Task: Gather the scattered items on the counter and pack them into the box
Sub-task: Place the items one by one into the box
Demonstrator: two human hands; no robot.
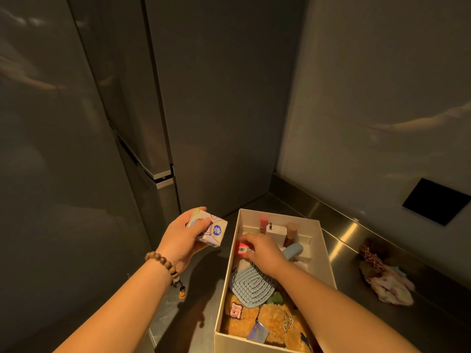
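A white open box [327, 253] stands on the steel counter [433, 317]. Inside lie a light blue hairbrush [251, 285], a fuzzy orange plush item [270, 324], a pink tube [263, 223], a brown bottle [290, 233] and a white block [276, 231]. My right hand [262, 249] is down in the box and pinches a small red item [241, 248]. My left hand [182, 238], with a bead bracelet on its wrist, holds a printed tissue pack [209, 229] just left of the box.
A bundle of patterned cloth scrunchies [384, 275] lies on the counter to the right of the box. A tall steel fridge [127, 110] stands to the left. A black panel [437, 201] is set in the wall behind.
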